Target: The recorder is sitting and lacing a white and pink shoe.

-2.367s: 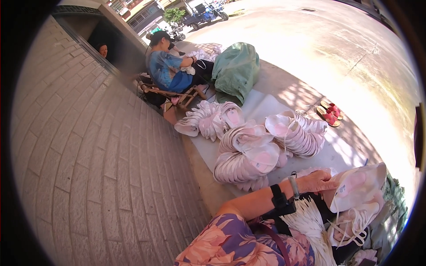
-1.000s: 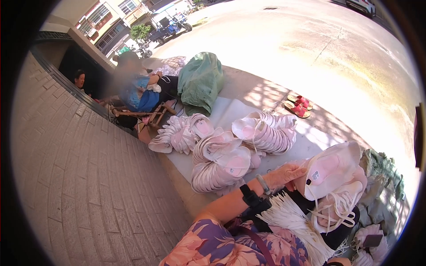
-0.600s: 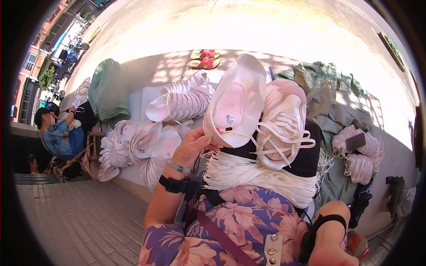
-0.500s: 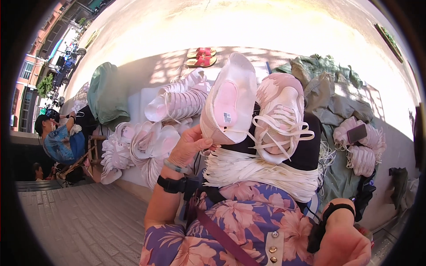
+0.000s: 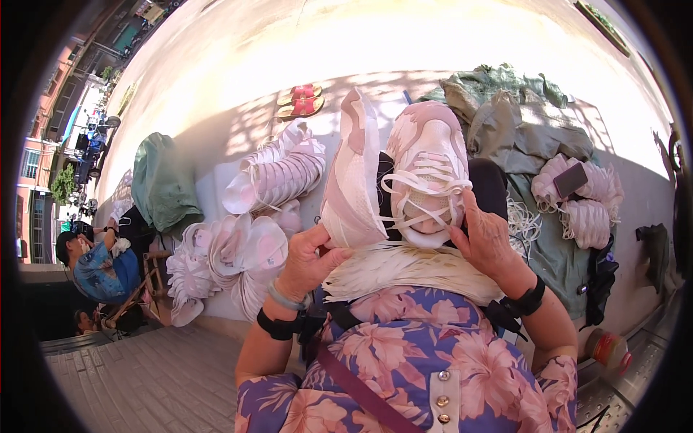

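Observation:
My left hand pinches the lower end of a pink-and-white shoe upper, which stands on edge with its side toward me. Beside it on my lap lies a second shoe upper, threaded with loose white laces. My right hand is at its near right side, thumb on the rim and forefinger by the laces; its other fingers are partly hidden. Below both uppers a thick bundle of off-white shoelaces lies across my lap.
Stacked shoe uppers lie at left, with more nested uppers nearer. Bundled uppers at right carry a dark phone-like rectangle. Red sandals, a green sack and crumpled cloth lie around. A person sits at far left.
My right hand has come up from the lower right to the laced upper. The upper in my left hand has turned from showing its inside to showing its side.

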A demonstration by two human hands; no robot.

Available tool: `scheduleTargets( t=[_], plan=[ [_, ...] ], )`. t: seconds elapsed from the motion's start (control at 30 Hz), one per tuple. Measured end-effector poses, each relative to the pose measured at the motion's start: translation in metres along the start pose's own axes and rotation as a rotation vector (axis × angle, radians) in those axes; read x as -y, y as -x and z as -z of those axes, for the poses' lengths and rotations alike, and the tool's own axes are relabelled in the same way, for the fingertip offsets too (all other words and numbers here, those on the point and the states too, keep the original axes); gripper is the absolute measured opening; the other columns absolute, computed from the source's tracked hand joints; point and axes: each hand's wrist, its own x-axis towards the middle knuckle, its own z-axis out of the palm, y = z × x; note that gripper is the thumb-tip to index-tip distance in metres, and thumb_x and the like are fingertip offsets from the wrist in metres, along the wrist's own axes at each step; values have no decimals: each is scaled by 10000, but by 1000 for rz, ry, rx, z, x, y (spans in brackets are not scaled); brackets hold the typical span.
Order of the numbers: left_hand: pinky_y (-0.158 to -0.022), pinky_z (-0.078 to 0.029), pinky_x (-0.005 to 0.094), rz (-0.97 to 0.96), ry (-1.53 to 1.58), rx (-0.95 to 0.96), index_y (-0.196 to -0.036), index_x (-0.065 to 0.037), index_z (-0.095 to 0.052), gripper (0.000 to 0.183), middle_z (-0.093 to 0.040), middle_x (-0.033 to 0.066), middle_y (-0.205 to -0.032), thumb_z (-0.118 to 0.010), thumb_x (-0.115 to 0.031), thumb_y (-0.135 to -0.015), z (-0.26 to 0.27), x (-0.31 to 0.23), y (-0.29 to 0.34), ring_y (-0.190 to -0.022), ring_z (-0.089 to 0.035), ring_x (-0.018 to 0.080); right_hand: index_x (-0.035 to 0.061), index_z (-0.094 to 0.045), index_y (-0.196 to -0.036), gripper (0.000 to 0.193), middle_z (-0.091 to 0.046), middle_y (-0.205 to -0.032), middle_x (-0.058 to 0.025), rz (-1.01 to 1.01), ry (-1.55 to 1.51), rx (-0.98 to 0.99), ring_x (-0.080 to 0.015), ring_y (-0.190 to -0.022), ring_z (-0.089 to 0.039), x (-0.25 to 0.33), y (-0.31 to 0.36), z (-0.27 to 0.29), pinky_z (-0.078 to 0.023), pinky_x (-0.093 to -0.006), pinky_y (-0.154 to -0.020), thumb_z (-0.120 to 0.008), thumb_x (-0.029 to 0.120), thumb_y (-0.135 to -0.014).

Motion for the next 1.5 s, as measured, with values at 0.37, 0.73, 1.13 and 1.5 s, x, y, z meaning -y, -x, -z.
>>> scheduleTargets(
  t=[0.37, 0.73, 1.13, 1.5],
  plan=[
    [-542, -476, 325, -443, -603, 187, -1021, -61, -634, 310, -620, 113, -811, -701, -104, -721, -55, -45, -29, -632, -616, 249, -35, -405, -1252, 523, -602, -717, -134, -22, -182, -146, -300, -671, -615, -19, -34, -4, -461, -395, -591, -604, 185, -821],
    [-499, -478, 355, -520, -1058, 376, -977, -35, -550, 252, -579, 102, -726, -626, -160, -772, -130, -36, -73, -597, -616, 270, -44, -484, -1215, 441, -624, -920, -130, -243, -729, -382, -179, -780, -607, -23, -18, 18, -497, -294, -710, -620, 155, -844],
    [-701, -482, 360, -698, -836, -67, -1054, -12, -568, 332, -594, 147, -925, -686, -128, -765, -74, -36, -61, -781, -598, 293, -17, -542, -1037, 496, -553, -1048, -162, 117, 1, -316, -304, -904, -574, 8, -21, 26, -444, -390, -786, -696, 306, -694],
    [-535, -455, 407, -234, -633, -47, -1199, 19, -425, 338, -583, 196, -677, -502, -134, -908, -69, -11, -78, -605, -600, 365, -72, -556, -1048, 504, -578, -1027, -230, 145, 63, -378, -344, -857, -598, 11, -23, 13, -479, -396, -787, -684, 279, -710]
  ],
)
